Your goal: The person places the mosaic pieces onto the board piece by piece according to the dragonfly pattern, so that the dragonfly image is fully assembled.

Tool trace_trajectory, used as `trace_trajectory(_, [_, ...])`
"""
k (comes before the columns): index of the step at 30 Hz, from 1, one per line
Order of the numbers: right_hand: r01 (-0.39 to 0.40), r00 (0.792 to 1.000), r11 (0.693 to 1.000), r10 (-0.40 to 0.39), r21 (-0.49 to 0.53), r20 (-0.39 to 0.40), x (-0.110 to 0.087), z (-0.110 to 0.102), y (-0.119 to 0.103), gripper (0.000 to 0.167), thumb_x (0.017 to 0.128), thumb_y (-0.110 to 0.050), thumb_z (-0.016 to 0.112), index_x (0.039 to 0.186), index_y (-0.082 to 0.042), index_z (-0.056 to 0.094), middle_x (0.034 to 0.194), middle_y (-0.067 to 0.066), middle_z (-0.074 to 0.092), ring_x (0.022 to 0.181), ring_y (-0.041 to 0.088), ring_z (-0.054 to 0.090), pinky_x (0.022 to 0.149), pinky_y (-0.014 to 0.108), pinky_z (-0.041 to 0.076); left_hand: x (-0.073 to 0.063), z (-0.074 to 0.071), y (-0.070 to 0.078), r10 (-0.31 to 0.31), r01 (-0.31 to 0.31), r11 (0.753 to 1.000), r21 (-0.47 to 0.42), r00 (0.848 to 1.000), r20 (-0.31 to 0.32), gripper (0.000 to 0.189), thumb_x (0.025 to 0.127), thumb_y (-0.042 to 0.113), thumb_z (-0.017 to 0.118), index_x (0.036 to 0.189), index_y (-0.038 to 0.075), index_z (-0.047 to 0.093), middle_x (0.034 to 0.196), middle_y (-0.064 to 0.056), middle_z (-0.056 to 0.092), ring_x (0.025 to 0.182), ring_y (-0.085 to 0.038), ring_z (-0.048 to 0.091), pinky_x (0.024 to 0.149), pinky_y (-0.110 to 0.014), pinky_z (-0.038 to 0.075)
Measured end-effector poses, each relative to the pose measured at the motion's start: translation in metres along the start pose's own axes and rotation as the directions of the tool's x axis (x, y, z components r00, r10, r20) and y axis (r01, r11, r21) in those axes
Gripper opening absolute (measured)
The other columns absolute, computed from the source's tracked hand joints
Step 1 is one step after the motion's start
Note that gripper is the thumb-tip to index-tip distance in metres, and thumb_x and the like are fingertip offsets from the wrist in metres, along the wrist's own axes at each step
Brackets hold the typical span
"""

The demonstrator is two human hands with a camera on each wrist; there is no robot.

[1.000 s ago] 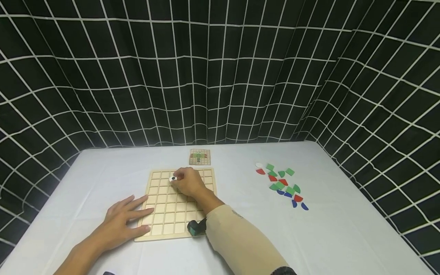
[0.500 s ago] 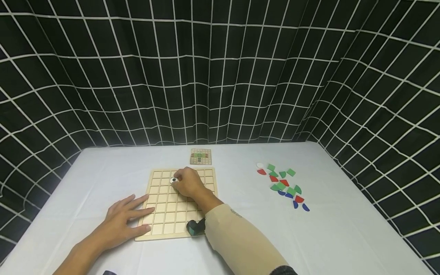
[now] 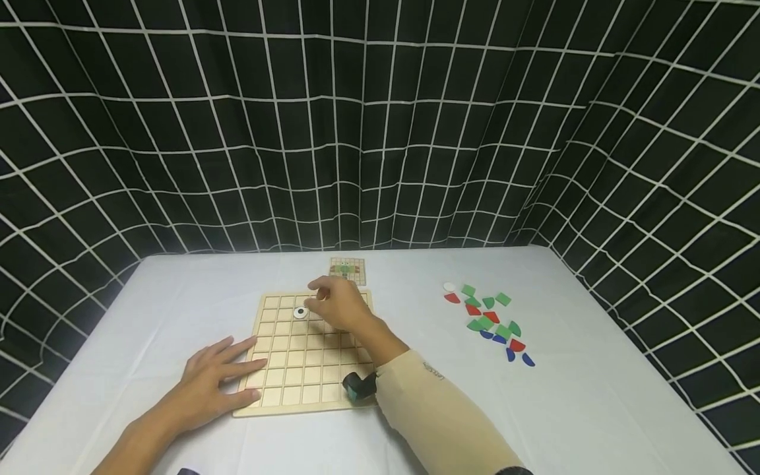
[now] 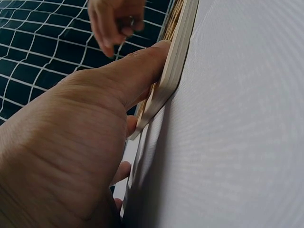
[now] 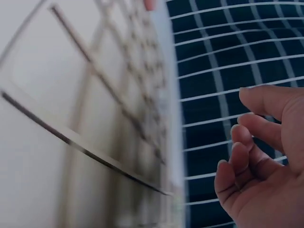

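A round white disc (image 3: 300,313) with a black dot at its centre lies flat on the wooden grid board (image 3: 297,377) – dot up, in the far part, left of the middle. The board is pale, square and flat on the bench (image 3: 570,409), its raised strips forming square cells. The left hand (image 3: 204,379) rests spread on its left edge; the right hand (image 3: 338,303) hovers beside the disc – fingers loosely bent.

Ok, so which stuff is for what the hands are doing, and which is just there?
For the job, probably:
pale wooden grid board
white round disc with black dot
small square card with a green-and-red picture
flat red, green and blue pieces
plain white round piece

Just around:
black curtain with white grid lines
white tablecloth
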State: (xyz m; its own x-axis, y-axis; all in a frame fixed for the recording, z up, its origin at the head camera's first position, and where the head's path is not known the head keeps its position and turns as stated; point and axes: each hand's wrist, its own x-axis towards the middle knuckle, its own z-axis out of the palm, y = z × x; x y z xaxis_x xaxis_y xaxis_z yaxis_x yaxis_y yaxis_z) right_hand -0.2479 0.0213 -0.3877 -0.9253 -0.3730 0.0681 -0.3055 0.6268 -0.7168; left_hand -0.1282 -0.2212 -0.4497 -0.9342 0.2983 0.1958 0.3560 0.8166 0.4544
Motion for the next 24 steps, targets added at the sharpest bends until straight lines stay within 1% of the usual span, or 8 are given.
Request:
trace_trajectory(2, [0.032, 0.999, 0.999, -0.033, -0.027, -0.026, -0.006, -0.012, -0.005, 0.035, 0.085, -0.029, 0.066, 0.117, -0.017, 0.064, 0.088, -0.005, 0.059, 0.080, 0.010, 0.053, 0.065, 0.022, 0.047, 0.000, 0.000, 0.000, -0.006, 0.006, 1.000, -0.001, 1.000, 0.003, 0.047, 0.074, 0.056, 0.069, 0.114, 0.033, 0.066, 0.143, -0.002, 0.045, 0.133, -0.042, 0.028, 0.102, -0.063, 0.015])
trace_trajectory(4, [0.078, 0.995, 0.996, -0.080, -0.043, -0.056, -0.013, -0.024, -0.009, 0.034, 0.084, -0.029, 0.066, 0.116, -0.018, 0.064, 0.091, -0.004, 0.061, 0.084, 0.011, 0.054, 0.069, 0.023, 0.048, 0.000, 0.000, -0.001, -0.011, 0.011, 1.000, -0.002, 1.000, 0.006, 0.047, 0.074, 0.057, 0.068, 0.114, 0.033, 0.066, 0.143, -0.001, 0.045, 0.133, -0.041, 0.028, 0.103, -0.063, 0.015])
trace_trajectory(7, [0.168, 0.979, 0.985, -0.172, -0.047, -0.109, -0.026, -0.042, -0.013, 0.032, 0.084, -0.026, 0.068, 0.114, -0.017, 0.065, 0.096, 0.000, 0.064, 0.088, 0.013, 0.057, 0.073, 0.025, 0.050, 0.000, 0.000, -0.002, -0.015, 0.015, 1.000, -0.005, 1.000, 0.006, 0.048, 0.074, 0.057, 0.068, 0.115, 0.033, 0.066, 0.143, -0.001, 0.045, 0.134, -0.041, 0.028, 0.103, -0.063, 0.015])
trace_trajectory(9, [0.228, 0.961, 0.973, -0.231, -0.038, -0.150, -0.034, -0.053, -0.013, 0.031, 0.083, -0.023, 0.069, 0.112, -0.015, 0.066, 0.096, 0.002, 0.065, 0.087, 0.015, 0.058, 0.074, 0.029, 0.051, 0.000, 0.001, -0.002, -0.014, 0.014, 1.000, -0.006, 1.000, 0.006, 0.048, 0.074, 0.057, 0.068, 0.115, 0.033, 0.066, 0.143, -0.001, 0.045, 0.134, -0.041, 0.028, 0.104, -0.062, 0.014])
trace_trajectory(12, [0.290, 0.933, 0.956, -0.292, -0.044, -0.208, -0.046, -0.069, -0.011, 0.030, 0.081, -0.019, 0.070, 0.110, -0.014, 0.068, 0.095, 0.004, 0.066, 0.086, 0.018, 0.059, 0.073, 0.035, 0.052, 0.001, 0.001, -0.003, -0.011, 0.011, 1.000, -0.006, 1.000, 0.009, 0.048, 0.074, 0.057, 0.068, 0.116, 0.033, 0.065, 0.143, -0.001, 0.045, 0.134, -0.041, 0.027, 0.104, -0.062, 0.014])
trace_trajectory(18, [0.340, 0.882, 0.932, -0.363, -0.130, -0.299, -0.066, -0.098, 0.000, 0.030, 0.079, -0.017, 0.073, 0.108, -0.013, 0.068, 0.092, 0.002, 0.064, 0.086, 0.020, 0.059, 0.073, 0.037, 0.053, 0.001, 0.002, -0.002, -0.012, 0.012, 1.000, -0.004, 1.000, 0.015, 0.048, 0.074, 0.057, 0.068, 0.116, 0.033, 0.065, 0.143, -0.001, 0.045, 0.134, -0.041, 0.027, 0.104, -0.062, 0.014])
trace_trajectory(22, [0.364, 0.838, 0.915, -0.404, -0.176, -0.366, -0.073, -0.116, 0.013, 0.031, 0.078, -0.016, 0.074, 0.108, -0.011, 0.068, 0.092, 0.003, 0.064, 0.087, 0.018, 0.060, 0.075, 0.038, 0.053, 0.001, 0.001, -0.002, -0.016, 0.016, 1.000, -0.003, 1.000, 0.017, 0.048, 0.074, 0.057, 0.068, 0.116, 0.033, 0.065, 0.144, 0.000, 0.044, 0.135, -0.041, 0.027, 0.104, -0.061, 0.014])
trace_trajectory(24, [0.365, 0.820, 0.911, -0.412, -0.191, -0.396, -0.075, -0.124, 0.021, 0.031, 0.078, -0.016, 0.074, 0.109, -0.011, 0.068, 0.092, 0.002, 0.064, 0.088, 0.016, 0.060, 0.075, 0.038, 0.053, 0.001, 0.000, -0.002, -0.018, 0.018, 1.000, -0.003, 1.000, 0.019, 0.049, 0.074, 0.057, 0.068, 0.117, 0.033, 0.065, 0.144, 0.000, 0.044, 0.135, -0.041, 0.026, 0.105, -0.062, 0.014])
